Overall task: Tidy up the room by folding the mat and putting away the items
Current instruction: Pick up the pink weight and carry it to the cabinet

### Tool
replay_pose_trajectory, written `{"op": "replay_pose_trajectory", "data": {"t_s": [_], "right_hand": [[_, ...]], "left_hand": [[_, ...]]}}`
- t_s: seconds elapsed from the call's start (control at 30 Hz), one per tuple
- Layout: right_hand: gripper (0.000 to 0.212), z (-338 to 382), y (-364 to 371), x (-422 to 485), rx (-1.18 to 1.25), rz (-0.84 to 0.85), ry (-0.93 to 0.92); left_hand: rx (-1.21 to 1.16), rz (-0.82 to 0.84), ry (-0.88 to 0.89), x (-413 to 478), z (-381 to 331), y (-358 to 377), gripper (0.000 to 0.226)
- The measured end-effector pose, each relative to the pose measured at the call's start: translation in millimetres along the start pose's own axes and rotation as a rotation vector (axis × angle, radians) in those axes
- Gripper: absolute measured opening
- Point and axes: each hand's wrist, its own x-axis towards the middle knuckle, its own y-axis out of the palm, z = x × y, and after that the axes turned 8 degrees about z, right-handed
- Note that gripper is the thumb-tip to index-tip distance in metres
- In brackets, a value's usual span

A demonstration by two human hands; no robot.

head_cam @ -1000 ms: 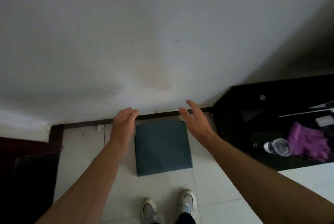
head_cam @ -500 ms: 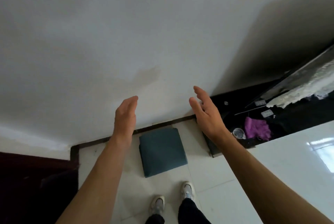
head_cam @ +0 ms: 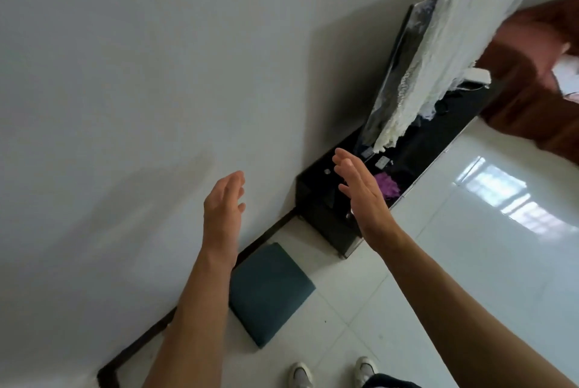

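Lying folded on the floor against the wall, near the black cabinet, the teal mat looks soft and light; grip its thick folded edge. The left hand and right hand hover flat-fingered, empty.

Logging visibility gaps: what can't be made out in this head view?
Head view only:
Folded mat: one corner behind the left forearm.
Black cabinet: top partly behind the right hand; items there too small to identify.
Screen: mostly under the white lace cloth.
Brown shape, top right: blurred, cut by the frame edge.
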Motion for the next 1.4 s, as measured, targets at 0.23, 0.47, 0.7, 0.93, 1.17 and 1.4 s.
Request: {"op": "replay_pose_trajectory", "data": {"t_s": [0.23,0.47,0.7,0.93,1.17,1.4], "right_hand": [[0.058,7.8,-74.7,-38.1,0.046,-0.236,-0.012],[0.048,-3.1,-169.7,-102.0,0.105,-0.583,-0.054],[0.051,-13.5,-264.3,-153.4,0.187,-0.782,-0.058],[0.043,-15.5,-380.6,-207.9,0.223,-0.868,-0.095],[0.054,-25.4,-470.4,-287.6,0.226,-1.035,-0.085],[0.054,-58.6,-540.0,-362.1,0.263,-1.320,-0.018]], "left_hand": [[0.017,0.275,0.050,2.0,-18.3,92.2,0.037],[0.019,0.535,0.032,-22.1,-26.9,206.3,0.024],[0.049,0.669,0.062,-56.8,-33.3,311.3,0.026],[0.040,0.772,0.071,-107.3,-53.9,433.6,0.025],[0.077,1.016,0.080,-161.1,-57.7,565.3,0.030],[0.124,1.298,0.052,-209.0,-39.7,688.3,0.033]]}}
